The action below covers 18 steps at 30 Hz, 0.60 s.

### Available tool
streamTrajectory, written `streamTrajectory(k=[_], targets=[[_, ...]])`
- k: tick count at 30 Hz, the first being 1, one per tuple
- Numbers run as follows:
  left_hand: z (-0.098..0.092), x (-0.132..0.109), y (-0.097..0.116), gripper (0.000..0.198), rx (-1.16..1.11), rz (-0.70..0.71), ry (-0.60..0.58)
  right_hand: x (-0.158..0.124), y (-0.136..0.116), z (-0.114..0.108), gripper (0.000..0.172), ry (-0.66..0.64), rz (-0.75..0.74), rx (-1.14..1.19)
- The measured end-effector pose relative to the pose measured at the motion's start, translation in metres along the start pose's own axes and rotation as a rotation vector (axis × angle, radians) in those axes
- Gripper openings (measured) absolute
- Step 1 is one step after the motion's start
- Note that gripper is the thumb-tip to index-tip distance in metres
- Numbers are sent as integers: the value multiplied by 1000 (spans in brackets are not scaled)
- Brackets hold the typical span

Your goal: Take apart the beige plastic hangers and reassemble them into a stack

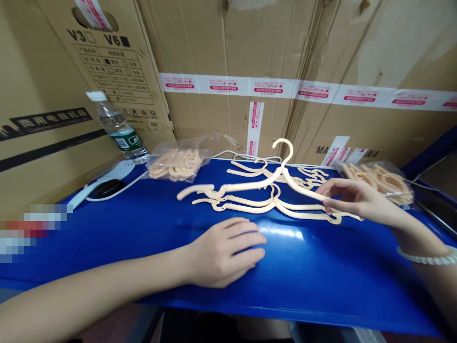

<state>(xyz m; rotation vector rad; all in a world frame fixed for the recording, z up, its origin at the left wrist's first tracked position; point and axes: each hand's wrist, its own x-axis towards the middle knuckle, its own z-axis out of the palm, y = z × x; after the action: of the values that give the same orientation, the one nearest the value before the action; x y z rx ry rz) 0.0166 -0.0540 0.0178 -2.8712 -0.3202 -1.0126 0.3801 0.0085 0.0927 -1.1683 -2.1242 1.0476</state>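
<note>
A cream plastic clothes hanger is raised a little over the blue table, its hook pointing up. My right hand pinches its right arm between thumb and fingers, covering that end. Under it lie more cream hangers, one upon another, with arms spread. Behind them are further hanger parts, partly hidden by the raised hanger. My left hand rests palm down on the table in front of the hangers, fingers loosely stretched and holding nothing.
A clear bag of cream hanger parts lies at the back left, another bag at the right. A water bottle, a white keyboard and a black mouse stand left. Cardboard boxes wall the back of the table.
</note>
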Motion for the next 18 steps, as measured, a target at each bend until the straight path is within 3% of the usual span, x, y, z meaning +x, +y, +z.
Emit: streamTrajectory(k=[5,11,18], targets=[[3,-3,4,33,174,-16,-208,0,6,1,40,-194,132,-58],[0,-3,1,36,168,-84,-255,0,9,-1,31,-257,124,-282],[-2,-4,0,41,152,-189,-314,-1,13,-2,20,-327,70,-374]])
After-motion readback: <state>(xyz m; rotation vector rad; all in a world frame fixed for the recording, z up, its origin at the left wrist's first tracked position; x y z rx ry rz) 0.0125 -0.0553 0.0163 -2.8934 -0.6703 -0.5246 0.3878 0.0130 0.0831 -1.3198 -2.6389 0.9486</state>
